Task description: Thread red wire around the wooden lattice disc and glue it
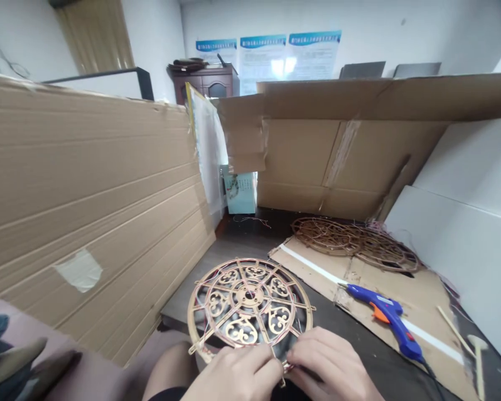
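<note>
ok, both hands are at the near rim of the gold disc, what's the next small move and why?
Probably keep pinching the thin wire at the round gold filigree disc's near rim: left hand and right hand meet there, fingertips together, and the blue glue gun lies untouched on cardboard.

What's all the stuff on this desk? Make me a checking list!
Surface: dark table, flat cardboard sheet laid on its right part.
Job's things: gold round openwork disc at the near edge.
Clutter: blue glue gun on the cardboard; stack of brown openwork discs behind it.
Hands: left hand and right hand pinch the disc's near rim.
Cables: glue gun's black cord; thin wire runs around the disc's rim.
Surroundings: cardboard walls, posters.
</note>
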`<action>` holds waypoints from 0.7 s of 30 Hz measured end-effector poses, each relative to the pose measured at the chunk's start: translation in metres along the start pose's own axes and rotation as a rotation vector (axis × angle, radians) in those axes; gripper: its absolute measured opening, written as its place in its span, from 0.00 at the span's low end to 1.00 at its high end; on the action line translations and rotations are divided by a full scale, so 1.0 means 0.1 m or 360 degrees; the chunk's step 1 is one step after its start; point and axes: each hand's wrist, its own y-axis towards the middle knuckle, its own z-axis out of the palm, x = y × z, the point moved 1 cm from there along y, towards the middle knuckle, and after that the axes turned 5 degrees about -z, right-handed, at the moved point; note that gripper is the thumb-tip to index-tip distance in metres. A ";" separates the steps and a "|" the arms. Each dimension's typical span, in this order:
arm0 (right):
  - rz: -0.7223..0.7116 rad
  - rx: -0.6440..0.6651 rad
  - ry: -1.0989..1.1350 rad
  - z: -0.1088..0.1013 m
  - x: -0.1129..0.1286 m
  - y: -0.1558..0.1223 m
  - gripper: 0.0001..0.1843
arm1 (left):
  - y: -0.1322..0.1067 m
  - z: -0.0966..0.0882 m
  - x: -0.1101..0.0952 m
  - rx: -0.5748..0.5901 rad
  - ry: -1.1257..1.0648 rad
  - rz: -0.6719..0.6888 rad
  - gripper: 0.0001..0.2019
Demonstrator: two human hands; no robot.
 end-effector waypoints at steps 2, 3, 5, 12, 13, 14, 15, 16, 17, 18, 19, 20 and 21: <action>0.0032 0.0033 -0.0111 -0.04 -0.01 -0.03 0.06 | 0.01 0.10 0.01 -0.0106 -0.0106 -0.0038 0.13; 0.0056 0.0062 -0.0162 -0.06 -0.01 -0.04 0.07 | 0.00 0.14 0.02 -0.0141 -0.0150 -0.0067 0.13; 0.0113 0.0112 -0.0208 -0.12 0.00 -0.06 0.11 | -0.04 0.19 0.03 -0.0177 -0.0198 -0.0121 0.12; 0.0603 -0.0033 0.0023 -0.38 0.03 -0.17 0.10 | -0.22 0.13 0.10 -0.0261 -0.0112 -0.0149 0.15; 0.0650 -0.0049 0.0057 -0.41 0.04 -0.18 0.10 | -0.25 0.11 0.11 -0.0301 -0.0030 -0.0139 0.16; 0.0689 -0.0062 0.0087 -0.44 0.06 -0.19 0.11 | -0.29 0.08 0.11 -0.0341 0.0054 -0.0128 0.18; 0.0724 -0.0072 0.0115 -0.46 0.08 -0.21 0.11 | -0.33 0.05 0.12 -0.0374 0.0125 -0.0117 0.19; 0.0765 -0.0078 0.0135 -0.48 0.11 -0.23 0.11 | -0.36 0.02 0.12 -0.0392 0.0180 -0.0112 0.18; 0.0812 -0.0082 0.0152 -0.50 0.14 -0.25 0.11 | -0.40 -0.01 0.12 -0.0409 0.0214 -0.0126 0.17; 0.0864 -0.0091 0.0172 -0.51 0.17 -0.27 0.12 | -0.44 -0.03 0.11 -0.0420 0.0227 -0.0150 0.15; 0.0923 -0.0104 0.0197 -0.51 0.20 -0.30 0.12 | -0.47 -0.04 0.09 -0.0438 0.0222 -0.0187 0.13; 0.0981 -0.0112 0.0233 -0.52 0.23 -0.33 0.12 | -0.52 -0.04 0.07 -0.0473 0.0197 -0.0246 0.12; 0.1040 -0.0131 0.0279 -0.52 0.26 -0.36 0.12 | -0.57 -0.04 0.05 -0.0525 0.0167 -0.0337 0.12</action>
